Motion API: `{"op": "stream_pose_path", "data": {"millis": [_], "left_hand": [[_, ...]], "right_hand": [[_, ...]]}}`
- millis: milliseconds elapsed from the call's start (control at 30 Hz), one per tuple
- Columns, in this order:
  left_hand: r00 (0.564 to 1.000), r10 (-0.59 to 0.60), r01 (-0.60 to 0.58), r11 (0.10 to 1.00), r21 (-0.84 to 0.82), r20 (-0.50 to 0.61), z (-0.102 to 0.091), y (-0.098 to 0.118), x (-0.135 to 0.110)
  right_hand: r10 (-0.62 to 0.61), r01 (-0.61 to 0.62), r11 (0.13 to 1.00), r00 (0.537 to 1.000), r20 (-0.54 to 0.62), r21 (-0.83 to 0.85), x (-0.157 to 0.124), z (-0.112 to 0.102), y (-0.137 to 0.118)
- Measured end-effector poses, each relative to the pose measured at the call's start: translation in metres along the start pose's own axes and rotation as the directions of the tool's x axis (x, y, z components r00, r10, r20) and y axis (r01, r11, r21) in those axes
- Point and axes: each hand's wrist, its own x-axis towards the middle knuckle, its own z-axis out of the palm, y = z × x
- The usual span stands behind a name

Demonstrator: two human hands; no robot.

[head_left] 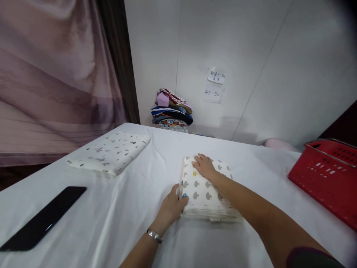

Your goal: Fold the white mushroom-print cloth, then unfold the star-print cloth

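Note:
A folded white cloth with grey mushroom-like prints and a few yellow and blue ones lies in several layers on the white-covered table. My right hand rests flat on its upper part, fingers stretched out. At the cloth's left edge is my left hand, wearing a metal bracelet. Its thumb lies over the edge and its fingers curl along the side, partly hidden. To the left lies a second folded white cloth with small grey and brown prints.
A black flat slab, perhaps a phone or tablet, lies at the front left. The red plastic basket stands on the right. Behind the table are a stack of folded fabrics and a wall with paper notes. A pinkish curtain hangs left.

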Motion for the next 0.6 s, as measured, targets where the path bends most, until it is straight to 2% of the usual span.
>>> {"op": "stream_pose_path", "data": {"millis": [133, 267, 367, 467, 600], "left_hand": [[1.0, -0.001, 0.001, 0.999, -0.035, 0.014, 0.0, -0.002, 0.003], [0.998, -0.022, 0.025, 0.998, -0.052, 0.056, -0.002, -0.003, 0.004], [0.998, -0.023, 0.026, 0.998, -0.064, 0.051, -0.002, -0.002, 0.003], [0.999, -0.015, 0.016, 0.999, -0.03, 0.041, -0.002, 0.002, 0.001], [0.993, 0.086, -0.06, 0.962, 0.268, -0.086, -0.002, 0.013, -0.008]], "right_hand": [[-0.125, 0.122, 0.991, 0.99, 0.06, 0.052, -0.069, -0.009, 0.016], [-0.156, 0.146, 0.984, 0.983, 0.093, 0.104, -0.146, -0.023, 0.031], [-0.147, 0.144, 0.982, 0.989, 0.017, 0.119, -0.198, -0.023, 0.04], [-0.155, 0.167, 0.975, 0.984, -0.093, 0.149, -0.238, -0.015, 0.047], [-0.104, 0.155, 0.958, 0.972, -0.213, 0.241, -0.264, -0.008, 0.054]]}}
